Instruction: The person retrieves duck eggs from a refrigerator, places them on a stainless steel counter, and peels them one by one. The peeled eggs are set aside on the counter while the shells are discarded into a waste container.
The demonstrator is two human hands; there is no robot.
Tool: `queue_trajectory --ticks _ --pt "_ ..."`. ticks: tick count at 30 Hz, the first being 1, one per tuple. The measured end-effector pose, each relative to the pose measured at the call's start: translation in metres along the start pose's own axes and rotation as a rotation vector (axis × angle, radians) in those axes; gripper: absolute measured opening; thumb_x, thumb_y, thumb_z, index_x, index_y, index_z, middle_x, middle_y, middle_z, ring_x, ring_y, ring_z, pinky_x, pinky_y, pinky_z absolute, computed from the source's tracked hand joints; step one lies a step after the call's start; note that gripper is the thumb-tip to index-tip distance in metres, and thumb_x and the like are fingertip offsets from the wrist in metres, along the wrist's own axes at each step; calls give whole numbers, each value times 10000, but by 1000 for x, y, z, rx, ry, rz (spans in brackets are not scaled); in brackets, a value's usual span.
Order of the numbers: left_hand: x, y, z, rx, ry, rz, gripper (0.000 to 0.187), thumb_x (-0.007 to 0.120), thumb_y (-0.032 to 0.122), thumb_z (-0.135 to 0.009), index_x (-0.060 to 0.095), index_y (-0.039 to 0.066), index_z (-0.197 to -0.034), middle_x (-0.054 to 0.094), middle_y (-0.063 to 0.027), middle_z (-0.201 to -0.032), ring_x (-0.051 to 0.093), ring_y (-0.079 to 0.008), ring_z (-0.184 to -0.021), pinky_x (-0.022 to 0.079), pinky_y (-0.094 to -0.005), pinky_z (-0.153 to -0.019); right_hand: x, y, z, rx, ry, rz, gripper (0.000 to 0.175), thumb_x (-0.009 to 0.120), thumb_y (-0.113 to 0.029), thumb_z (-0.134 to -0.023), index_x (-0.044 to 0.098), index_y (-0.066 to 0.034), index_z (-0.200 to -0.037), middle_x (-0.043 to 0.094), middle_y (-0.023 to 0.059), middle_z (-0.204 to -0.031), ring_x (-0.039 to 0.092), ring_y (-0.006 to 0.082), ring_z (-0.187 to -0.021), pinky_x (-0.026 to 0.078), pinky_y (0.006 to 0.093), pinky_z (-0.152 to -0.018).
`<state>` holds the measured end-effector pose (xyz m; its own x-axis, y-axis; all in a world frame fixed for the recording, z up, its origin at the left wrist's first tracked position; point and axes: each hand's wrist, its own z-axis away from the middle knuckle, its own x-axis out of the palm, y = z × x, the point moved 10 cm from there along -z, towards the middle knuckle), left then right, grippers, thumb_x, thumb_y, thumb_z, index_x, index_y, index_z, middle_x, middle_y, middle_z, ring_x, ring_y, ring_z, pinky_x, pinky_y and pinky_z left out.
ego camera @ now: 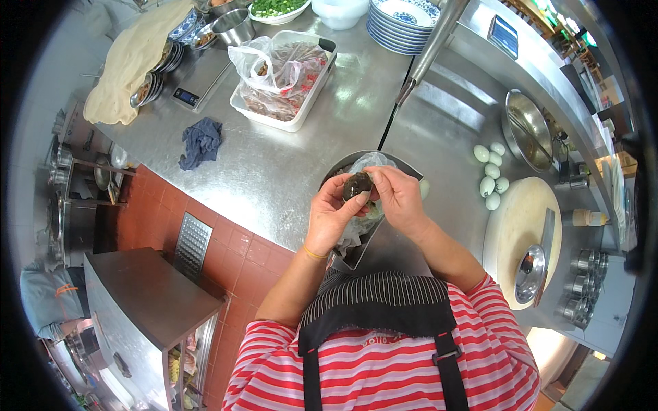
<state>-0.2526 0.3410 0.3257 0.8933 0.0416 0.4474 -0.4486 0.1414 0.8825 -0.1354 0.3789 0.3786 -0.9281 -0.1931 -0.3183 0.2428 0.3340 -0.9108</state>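
Observation:
A dark, glossy preserved egg [354, 187] is held between my two hands, over a metal container [367, 246] lined with a thin plastic bag [354, 232]. My left hand [334, 205] grips the egg from the left and below, thumb across its front. The fingertips of my right hand [398, 198] touch its right side; whether they pinch a piece of shell I cannot tell. Just right of the container, a pale egg [424, 188] shows partly behind my right hand. Several pale blue-green eggs [492, 172] lie grouped on the steel counter further right.
A round chopping board [496, 231] bears a cleaver [549, 231] and a metal dish [529, 275]. Behind it stands a steel bowl [528, 131]. A white tub [288, 123] of bagged food, a blue cloth [201, 144] and stacked plates [396, 38] occupy the counter. A person [49, 300] is at far left.

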Motion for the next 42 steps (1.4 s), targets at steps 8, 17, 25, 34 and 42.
queue_trajectory --ticks 8,17,25,34,42 --pt "-2 -4 1 -31 24 80 363 652 35 -847 511 7 -1180 627 -63 -987 623 -121 -764 528 -248 -660 -2 17 3 167 48 -179 239 511 -186 -955 636 17 -974 615 62 -749 570 100 -595 460 239 -547" --pt "6 1 0 -8 -53 40 395 641 15 -837 503 -6 -1205 636 -84 -966 631 -147 -776 536 -265 -664 8 -4 -5 -27 -78 -156 239 540 -199 -939 627 4 -1030 618 61 -871 569 82 -721 462 225 -627" --pt "7 3 1 -22 -49 95 358 647 20 -842 521 -15 -1175 631 -72 -972 623 -126 -802 528 -252 -682 12 22 3 247 -63 -398 275 504 -230 -968 627 12 -1012 592 29 -829 542 68 -668 450 211 -564" --pt "6 0 2 -37 -82 107 366 643 26 -844 516 -16 -1185 636 -77 -936 617 -124 -758 524 -252 -669 10 -3 -3 13 -73 -286 254 514 -218 -961 632 -3 -1027 586 16 -839 516 52 -614 429 199 -549" --pt "7 -2 2 -53 -54 129 370 648 62 -850 516 -14 -1187 638 -79 -935 626 -132 -759 531 -255 -668 13 15 0 222 -85 -377 291 485 -256 -977 622 -1 -1008 598 6 -790 520 49 -606 438 193 -529"
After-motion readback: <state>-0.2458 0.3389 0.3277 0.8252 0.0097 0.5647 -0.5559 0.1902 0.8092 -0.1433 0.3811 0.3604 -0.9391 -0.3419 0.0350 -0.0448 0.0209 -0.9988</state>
